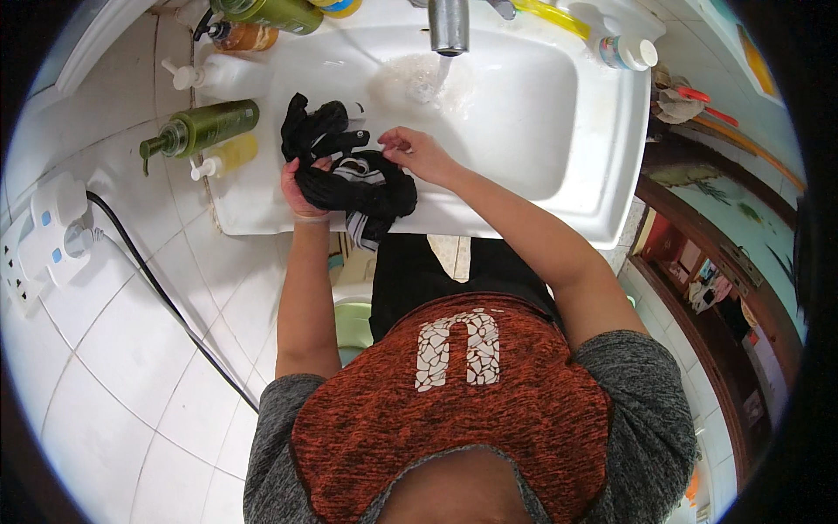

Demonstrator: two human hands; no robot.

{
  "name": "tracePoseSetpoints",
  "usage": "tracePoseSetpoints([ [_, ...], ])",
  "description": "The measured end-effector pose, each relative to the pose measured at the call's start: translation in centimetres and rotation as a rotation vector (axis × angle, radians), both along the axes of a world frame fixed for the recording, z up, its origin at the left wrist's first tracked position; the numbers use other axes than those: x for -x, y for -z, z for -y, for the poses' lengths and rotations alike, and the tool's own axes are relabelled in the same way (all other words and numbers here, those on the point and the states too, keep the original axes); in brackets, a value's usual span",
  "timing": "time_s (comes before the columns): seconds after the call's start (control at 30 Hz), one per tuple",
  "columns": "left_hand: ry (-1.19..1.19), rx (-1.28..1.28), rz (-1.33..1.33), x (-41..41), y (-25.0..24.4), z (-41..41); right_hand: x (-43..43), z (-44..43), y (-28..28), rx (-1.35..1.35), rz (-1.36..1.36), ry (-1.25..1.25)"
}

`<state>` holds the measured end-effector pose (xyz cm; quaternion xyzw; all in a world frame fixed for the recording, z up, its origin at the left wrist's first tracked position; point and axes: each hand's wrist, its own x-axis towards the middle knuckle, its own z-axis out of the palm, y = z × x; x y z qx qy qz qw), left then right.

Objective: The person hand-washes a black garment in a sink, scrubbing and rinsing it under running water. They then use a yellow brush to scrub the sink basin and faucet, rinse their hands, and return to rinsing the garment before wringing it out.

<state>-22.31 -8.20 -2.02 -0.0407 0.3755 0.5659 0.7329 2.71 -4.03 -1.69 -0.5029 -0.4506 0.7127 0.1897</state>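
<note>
A bundle of black cloth with white stripes [353, 187] lies over the front left rim of a white washbasin [524, 219]. My left hand [304, 190] holds it from the left, its fingers partly hidden under the folds. My right hand [416, 154] is just right of the bundle, fingers loosely bent near the cloth's upper edge; I cannot tell whether they touch it. A metal faucet [450, 29] runs a thin stream of water [443, 72] into the bowl, where some foam shows around the drain.
Several pump bottles, among them a green one [209, 128] and a yellow one [229, 156], stand on the basin's left ledge. A white-capped bottle [628, 54] is at the back right corner. A power adapter [59, 229] with a black cord is on the left wall.
</note>
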Motion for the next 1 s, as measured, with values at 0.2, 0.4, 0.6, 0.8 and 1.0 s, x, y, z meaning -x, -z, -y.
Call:
tracePoseSetpoints([
  [0.2, 0.015, 0.087, -0.003, -1.1, -0.7, -1.0, 2.6, -0.3, -0.6, -0.069, -0.248, -0.011],
  [0.4, 0.111, -0.064, 0.173, -1.8, -1.5, -2.0, 3.6, -0.3, -0.5, -0.042, -0.294, 0.049],
  [0.6, 0.067, 0.011, -0.005, -2.3, -1.1, -2.4, 3.1, -1.3, 0.0, 0.101, -0.299, 0.188],
  [0.8, 0.101, 0.047, -0.04, -2.5, -1.0, -2.3, 2.5, -2.8, 0.3, 0.185, -0.348, 0.359],
  [1.0, 0.111, 0.1, -0.068, -2.9, -0.5, -2.7, 2.5, -2.5, 1.0, -0.186, -0.023, 0.172],
])
